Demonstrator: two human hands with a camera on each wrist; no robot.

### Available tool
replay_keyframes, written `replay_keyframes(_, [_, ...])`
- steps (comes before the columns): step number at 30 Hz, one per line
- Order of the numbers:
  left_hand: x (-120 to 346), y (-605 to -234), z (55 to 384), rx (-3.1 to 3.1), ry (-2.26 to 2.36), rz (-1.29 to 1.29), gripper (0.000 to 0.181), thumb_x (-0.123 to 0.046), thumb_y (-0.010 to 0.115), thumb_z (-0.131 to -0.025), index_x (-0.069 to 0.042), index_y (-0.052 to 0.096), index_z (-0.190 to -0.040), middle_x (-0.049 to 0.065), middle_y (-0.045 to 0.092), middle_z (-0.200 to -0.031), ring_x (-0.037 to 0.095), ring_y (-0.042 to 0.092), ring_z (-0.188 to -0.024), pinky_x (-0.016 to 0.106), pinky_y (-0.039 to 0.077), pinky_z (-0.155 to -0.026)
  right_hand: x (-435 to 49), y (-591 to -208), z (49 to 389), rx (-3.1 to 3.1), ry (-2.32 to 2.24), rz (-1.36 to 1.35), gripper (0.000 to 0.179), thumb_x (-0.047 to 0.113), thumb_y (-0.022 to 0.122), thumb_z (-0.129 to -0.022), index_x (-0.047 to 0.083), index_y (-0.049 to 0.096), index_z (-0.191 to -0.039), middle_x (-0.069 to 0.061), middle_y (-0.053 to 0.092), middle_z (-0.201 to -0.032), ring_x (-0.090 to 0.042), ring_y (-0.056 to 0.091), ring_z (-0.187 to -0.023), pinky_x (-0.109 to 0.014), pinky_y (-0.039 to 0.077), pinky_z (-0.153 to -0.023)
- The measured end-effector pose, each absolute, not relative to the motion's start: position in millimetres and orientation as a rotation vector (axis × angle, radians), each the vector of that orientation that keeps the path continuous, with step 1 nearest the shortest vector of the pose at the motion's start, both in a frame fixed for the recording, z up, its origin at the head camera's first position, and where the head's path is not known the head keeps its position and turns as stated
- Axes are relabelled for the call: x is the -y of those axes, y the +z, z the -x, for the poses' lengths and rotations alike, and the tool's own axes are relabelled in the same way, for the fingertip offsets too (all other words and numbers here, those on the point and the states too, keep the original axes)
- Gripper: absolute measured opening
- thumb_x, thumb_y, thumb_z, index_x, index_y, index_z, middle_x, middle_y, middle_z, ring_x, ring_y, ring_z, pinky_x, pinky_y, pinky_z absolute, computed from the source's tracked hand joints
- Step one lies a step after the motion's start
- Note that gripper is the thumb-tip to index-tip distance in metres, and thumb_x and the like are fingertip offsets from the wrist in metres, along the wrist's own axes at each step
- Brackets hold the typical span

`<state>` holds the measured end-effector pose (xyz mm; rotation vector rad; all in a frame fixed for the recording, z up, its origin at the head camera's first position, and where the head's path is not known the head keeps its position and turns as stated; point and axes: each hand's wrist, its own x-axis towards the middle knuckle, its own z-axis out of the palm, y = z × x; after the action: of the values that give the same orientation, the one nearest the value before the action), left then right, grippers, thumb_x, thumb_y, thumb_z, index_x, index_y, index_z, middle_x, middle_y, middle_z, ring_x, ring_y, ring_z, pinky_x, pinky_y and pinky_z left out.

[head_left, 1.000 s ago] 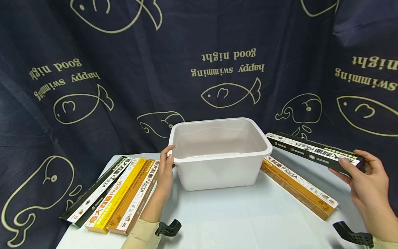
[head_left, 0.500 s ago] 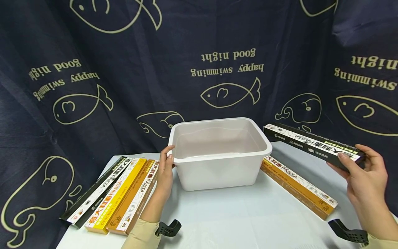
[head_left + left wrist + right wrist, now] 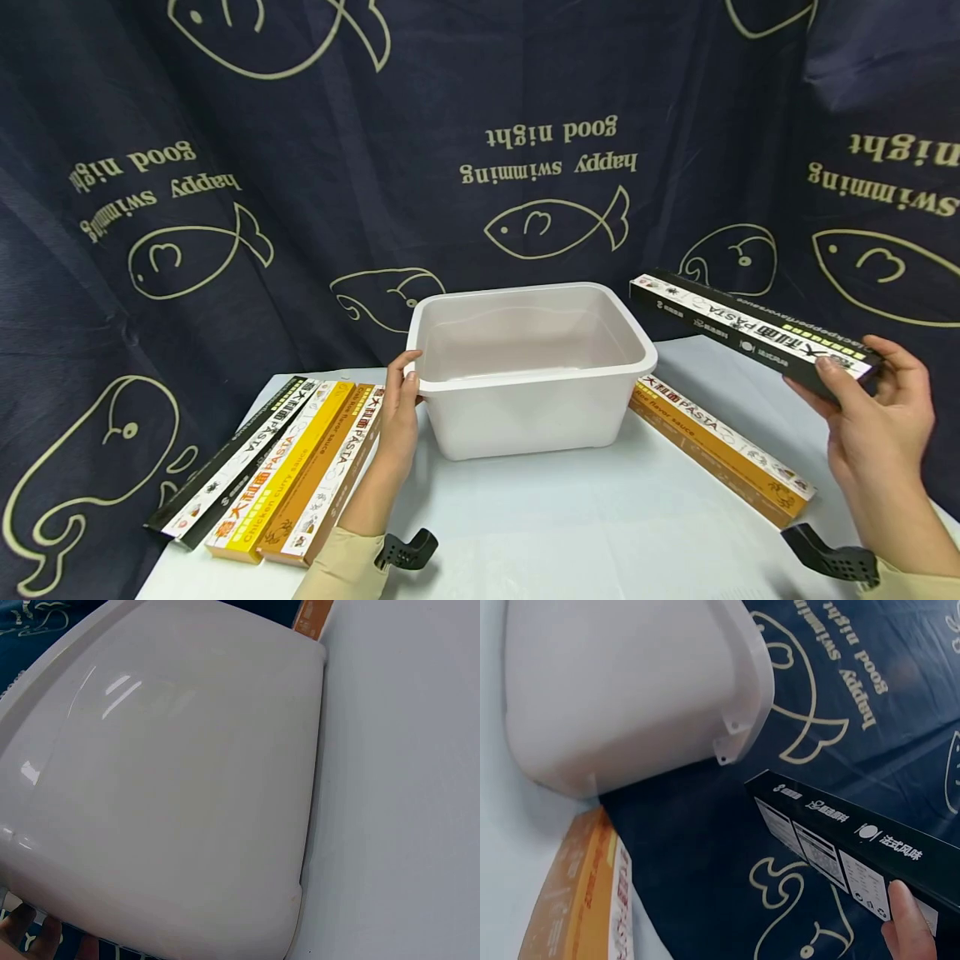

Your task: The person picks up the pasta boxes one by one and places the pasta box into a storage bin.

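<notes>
A white plastic bin (image 3: 525,417) stands in the middle of the table, its inside bare where it shows. My left hand (image 3: 397,425) grips the bin's left rim, thumb on the outside and fingertips over the edge. At the right, my right hand (image 3: 881,412) holds a black pasta box (image 3: 750,329) by its near end, raised above the table. The box's far end is beside the bin's right rim. In the right wrist view, a thumb presses the side of the black box (image 3: 847,840). Below it an orange-brown pasta box (image 3: 720,446) lies on the table.
Left of the bin lie a black pasta box (image 3: 232,467), a yellow one (image 3: 281,475) and an orange-brown one (image 3: 330,475), side by side. A dark blue curtain (image 3: 420,150) with fish drawings hangs behind the white table (image 3: 570,525).
My right hand has lifted the black pasta box higher and moved it slightly left, toward the bin. The left hand and the bin have stayed in place.
</notes>
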<state>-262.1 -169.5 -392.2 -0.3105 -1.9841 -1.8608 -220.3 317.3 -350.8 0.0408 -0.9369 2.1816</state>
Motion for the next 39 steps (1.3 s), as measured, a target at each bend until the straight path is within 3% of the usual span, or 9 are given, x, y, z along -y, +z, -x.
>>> replay_keyframes(25, [170.7, -394.9, 264.5, 1.981, -1.862, 0.317, 0.039, -0.031, 0.035, -0.108, -0.019, 0.043, -0.144, -0.002, 0.041, -0.154, 0.01, 0.051, -0.122, 0.024, 0.042, -0.1, -289.3, -335.1, 219.3, 1.0, 2.221, -0.338, 0.057, -0.028, 0.051, -0.086, 0.002, 0.048, -0.134, -0.015, 0.045, -0.132, -0.026, 0.072, -0.098, -0.041, 0.058, -0.062])
replay_keyframes(39, [170.1, -394.1, 263.8, 1.982, -1.866, 0.306, 0.038, -0.03, 0.035, -0.108, -0.019, 0.043, -0.143, -0.003, 0.041, -0.153, 0.01, 0.05, -0.12, 0.024, 0.041, -0.099, -281.7, -340.1, 229.1, 1.13, 2.305, -0.46, 0.054, -0.026, 0.049, -0.088, 0.003, 0.047, -0.135, -0.01, 0.045, -0.134, -0.021, 0.066, -0.109, -0.041, 0.06, -0.067])
